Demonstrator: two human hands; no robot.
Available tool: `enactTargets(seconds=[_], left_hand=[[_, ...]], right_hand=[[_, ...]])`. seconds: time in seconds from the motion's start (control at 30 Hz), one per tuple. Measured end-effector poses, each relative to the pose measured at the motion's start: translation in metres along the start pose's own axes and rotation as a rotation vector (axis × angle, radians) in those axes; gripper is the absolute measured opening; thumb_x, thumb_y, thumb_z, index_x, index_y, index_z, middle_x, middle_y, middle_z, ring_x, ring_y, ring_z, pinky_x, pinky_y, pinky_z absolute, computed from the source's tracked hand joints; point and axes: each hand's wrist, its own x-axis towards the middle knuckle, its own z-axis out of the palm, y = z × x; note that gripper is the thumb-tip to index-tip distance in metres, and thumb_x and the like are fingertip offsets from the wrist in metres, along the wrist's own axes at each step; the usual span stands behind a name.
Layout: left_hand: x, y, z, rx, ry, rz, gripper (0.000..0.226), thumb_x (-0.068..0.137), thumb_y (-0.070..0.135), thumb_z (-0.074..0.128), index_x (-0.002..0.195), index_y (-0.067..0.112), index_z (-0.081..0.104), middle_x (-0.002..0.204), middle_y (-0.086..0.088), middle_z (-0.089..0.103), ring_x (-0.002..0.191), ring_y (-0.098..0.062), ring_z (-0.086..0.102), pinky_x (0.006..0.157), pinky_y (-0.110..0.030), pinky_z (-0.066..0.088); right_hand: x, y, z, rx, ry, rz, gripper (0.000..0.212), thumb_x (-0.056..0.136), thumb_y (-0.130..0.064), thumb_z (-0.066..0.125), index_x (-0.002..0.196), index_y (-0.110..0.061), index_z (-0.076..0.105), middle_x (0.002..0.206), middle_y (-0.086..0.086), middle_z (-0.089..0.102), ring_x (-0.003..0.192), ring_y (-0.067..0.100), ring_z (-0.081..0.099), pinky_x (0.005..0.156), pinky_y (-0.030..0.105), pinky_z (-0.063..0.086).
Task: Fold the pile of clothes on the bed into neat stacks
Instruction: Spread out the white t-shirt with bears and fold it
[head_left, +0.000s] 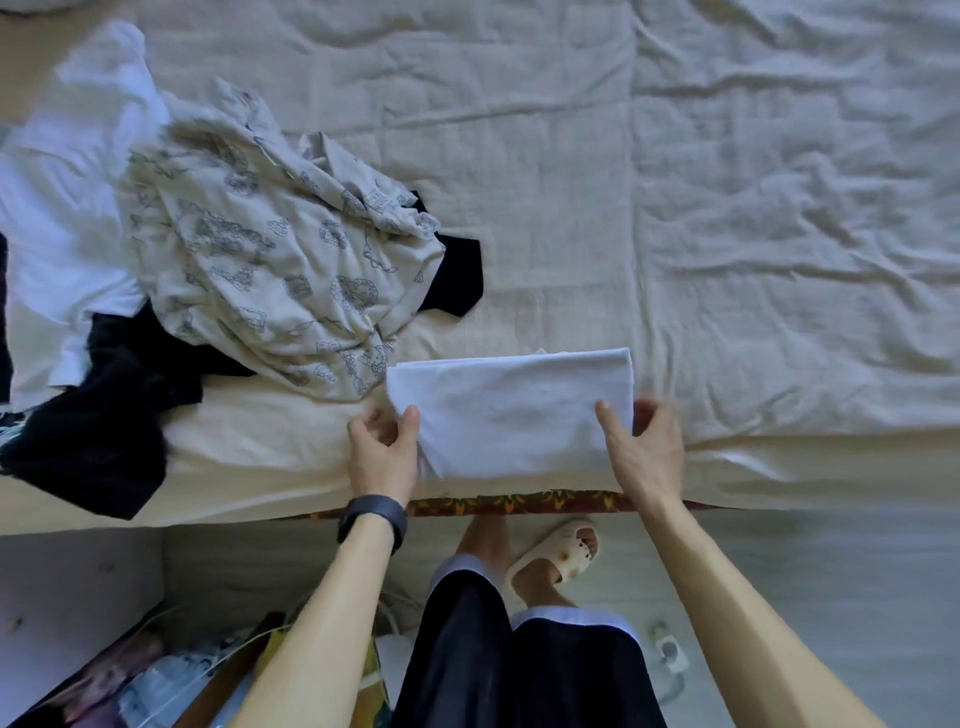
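A folded white garment (511, 410) lies at the near edge of the bed (753, 208), in the middle of the view. The left hand (382, 452) pinches its left edge, the thumb on top and the fingers curled beside it. The right hand (644, 447) holds the right edge in the same way, thumb on top. To the far left lies the unfolded pile: a cream printed garment (270, 244) on top, a black garment (104, 415) near and a white one (62, 197) behind.

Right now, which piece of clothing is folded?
The plain white garment held by the left hand and right hand; the patterned garment, black garment and other white garment lie crumpled.
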Motion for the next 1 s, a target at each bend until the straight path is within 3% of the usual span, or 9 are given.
enactTargets(seconds=[0.13,0.23,0.37,0.47,0.57,0.67,0.73,0.87,1.0], left_hand=[[0.031,0.003,-0.009,-0.014,-0.178,-0.154,0.047,0.084,0.040,0.078,0.119,0.015,0.059,0.114,-0.002,0.069,0.100,-0.023,0.066,0.085,-0.043,0.056],[0.041,0.006,-0.015,-0.142,-0.346,-0.204,0.041,0.085,0.034,0.078,0.118,0.012,0.067,0.106,-0.008,0.075,0.093,-0.026,0.070,0.067,-0.036,0.055],[0.040,0.004,-0.018,-0.208,-0.473,-0.183,0.027,0.088,0.033,0.072,0.110,0.018,0.069,0.104,-0.001,0.077,0.101,-0.021,0.072,0.087,-0.038,0.056],[0.034,0.003,-0.017,-0.256,-0.508,-0.170,0.031,0.090,0.036,0.068,0.118,0.025,0.060,0.113,0.003,0.075,0.102,-0.016,0.071,0.080,-0.037,0.058],[0.024,0.009,-0.011,-0.250,-0.493,-0.129,0.033,0.092,0.037,0.064,0.122,0.026,0.055,0.119,0.000,0.072,0.106,-0.019,0.070,0.086,-0.045,0.056],[0.007,0.027,0.002,-0.231,-0.483,-0.056,0.060,0.084,0.044,0.066,0.134,0.014,0.050,0.130,-0.008,0.065,0.118,-0.025,0.064,0.101,-0.051,0.049],[-0.010,0.040,0.015,-0.218,-0.506,-0.025,0.071,0.080,0.048,0.068,0.139,0.013,0.047,0.132,-0.009,0.064,0.120,-0.028,0.062,0.103,-0.053,0.048],[-0.066,0.071,0.047,-0.223,-0.640,0.006,0.049,0.088,0.041,0.065,0.130,0.019,0.054,0.123,-0.010,0.069,0.106,-0.030,0.070,0.076,-0.049,0.060],[-0.155,0.120,0.076,-0.152,-0.778,0.018,0.056,0.083,0.051,0.066,0.131,0.027,0.051,0.120,-0.003,0.070,0.102,-0.029,0.072,0.070,-0.053,0.059]], right_hand=[[0.013,-0.009,-0.008,-0.010,-0.118,0.030,0.054,0.084,-0.064,0.070,0.115,-0.021,0.057,0.108,-0.003,0.065,0.096,0.018,0.064,0.083,0.039,0.053],[0.026,-0.008,-0.012,0.025,-0.199,0.042,0.039,0.088,-0.058,0.070,0.107,-0.025,0.061,0.103,-0.004,0.070,0.095,0.021,0.069,0.088,0.048,0.057],[0.030,-0.001,-0.018,0.228,-0.297,0.022,0.015,0.097,-0.033,0.068,0.106,-0.022,0.063,0.105,0.007,0.073,0.096,0.028,0.072,0.088,0.055,0.058],[0.027,0.005,-0.021,0.312,-0.335,-0.015,0.012,0.101,-0.024,0.063,0.111,-0.017,0.063,0.109,0.009,0.074,0.095,0.026,0.072,0.086,0.053,0.058],[0.023,0.012,-0.026,0.398,-0.312,-0.043,0.009,0.102,-0.022,0.061,0.110,-0.021,0.066,0.105,0.002,0.075,0.091,0.020,0.072,0.084,0.047,0.058],[0.017,0.025,-0.041,0.435,-0.251,-0.029,0.016,0.102,-0.027,0.061,0.116,-0.021,0.065,0.109,0.008,0.073,0.093,0.025,0.071,0.083,0.046,0.056],[0.011,0.038,-0.061,0.486,-0.212,-0.034,0.012,0.102,-0.029,0.061,0.113,-0.024,0.064,0.109,0.011,0.072,0.089,0.024,0.070,0.076,0.041,0.055],[-0.012,0.068,-0.130,0.582,-0.096,-0.044,0.009,0.100,-0.029,0.064,0.108,-0.028,0.066,0.107,0.007,0.072,0.088,0.021,0.069,0.076,0.040,0.056],[-0.045,0.091,-0.233,0.641,0.035,-0.100,0.004,0.098,-0.027,0.066,0.102,-0.028,0.069,0.097,0.007,0.074,0.081,0.019,0.068,0.072,0.036,0.053]])
